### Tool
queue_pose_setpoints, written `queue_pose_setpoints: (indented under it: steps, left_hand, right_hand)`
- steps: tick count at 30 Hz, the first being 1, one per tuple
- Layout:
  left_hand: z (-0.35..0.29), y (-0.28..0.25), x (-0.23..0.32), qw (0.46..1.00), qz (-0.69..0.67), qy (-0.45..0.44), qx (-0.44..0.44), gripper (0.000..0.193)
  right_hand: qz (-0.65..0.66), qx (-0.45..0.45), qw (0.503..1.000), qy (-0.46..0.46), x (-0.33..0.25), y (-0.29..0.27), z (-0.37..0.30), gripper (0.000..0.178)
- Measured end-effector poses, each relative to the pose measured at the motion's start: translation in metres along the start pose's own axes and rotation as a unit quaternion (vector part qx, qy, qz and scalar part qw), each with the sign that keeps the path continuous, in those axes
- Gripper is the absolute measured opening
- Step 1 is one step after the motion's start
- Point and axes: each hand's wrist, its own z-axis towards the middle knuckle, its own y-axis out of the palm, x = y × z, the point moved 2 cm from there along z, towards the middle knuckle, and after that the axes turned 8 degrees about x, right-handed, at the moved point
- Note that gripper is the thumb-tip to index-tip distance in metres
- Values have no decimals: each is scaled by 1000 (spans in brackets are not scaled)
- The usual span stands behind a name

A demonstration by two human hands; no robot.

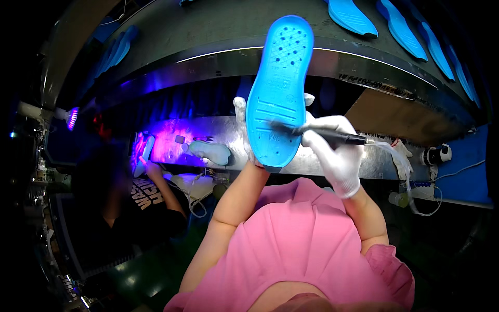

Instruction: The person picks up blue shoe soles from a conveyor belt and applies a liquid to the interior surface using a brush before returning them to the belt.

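A bright blue shoe sole [280, 93] stands tilted up before me, its toe and heel pointing toward and away from me. My left hand [243, 122], in a white glove, grips it from behind; fingertips show at both edges and the palm is hidden. Gloved in white too, my right hand [338, 158] is closed around a black brush [330, 135]. Its dark bristles touch the sole's face at the wider near part, blurred by motion. From the handle's end a clear tube [397, 156] runs off to the right.
Along a dark conveyor [218, 34] at the back lie several blue soles [400, 28]. A metal bench [234, 125] holds a pale sole [209, 152]. At left, under a purple lamp [73, 118], a co-worker [145, 197] handles another sole. White gloves [403, 161] hang at right.
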Motion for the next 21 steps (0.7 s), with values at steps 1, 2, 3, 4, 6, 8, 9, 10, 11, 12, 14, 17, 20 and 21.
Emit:
queue_pose_setpoints:
  steps: [1, 2, 3, 4, 6, 8, 9, 10, 11, 12, 14, 17, 20, 21]
  left_hand:
    - [3, 5, 2, 1000, 2, -4, -30, 103]
    - [7, 0, 4, 998, -3, -32, -48, 104]
    - [11, -10, 7, 996, -8, -61, -67, 104]
    - [11, -15, 10, 992, -15, -91, -83, 104]
    - [7, -17, 11, 981, -39, -161, -98, 106]
    - [13, -19, 15, 984, 18, -167, -59, 106]
    - [14, -22, 17, 981, 30, -184, -44, 105]
    - [20, -25, 18, 977, 41, -205, -32, 104]
    - [19, -31, 22, 970, -4, -242, -35, 104]
    - [17, -36, 28, 959, -49, -277, -39, 103]
    - [21, -38, 31, 948, -50, -312, 41, 89]
    - [29, -49, 34, 947, 54, -299, 106, 76]
    - [38, -81, 38, 955, 99, -279, 8, 65]
    - [42, -89, 41, 958, 132, -253, 4, 63]
  right_hand:
    - [-84, -22, 986, -144, 5, -2, 3, 18]
    - [-165, -44, 943, -284, 5, -2, 2, 21]
    - [-225, -75, 902, -361, 1, 1, -9, 25]
    - [-245, -156, 910, -297, -11, 3, -19, 25]
    - [-122, -157, 974, -109, -1, 3, -23, 21]
    - [-17, -102, 994, -23, 6, -3, -3, 18]
    - [-75, -136, 979, -131, 12, -6, 2, 19]
    - [-133, -165, 948, -238, 15, -9, 4, 20]
    - [-212, -256, 911, -247, -2, -4, 2, 22]
    - [-278, -344, 857, -263, -20, 0, -2, 23]
    - [-338, -340, 811, -335, -29, 7, -5, 24]
    - [-210, -239, 921, -225, -6, -2, 10, 23]
    - [-326, -399, 808, -286, -23, 5, 4, 20]
    - [-322, -368, 812, -319, -25, 7, 2, 20]
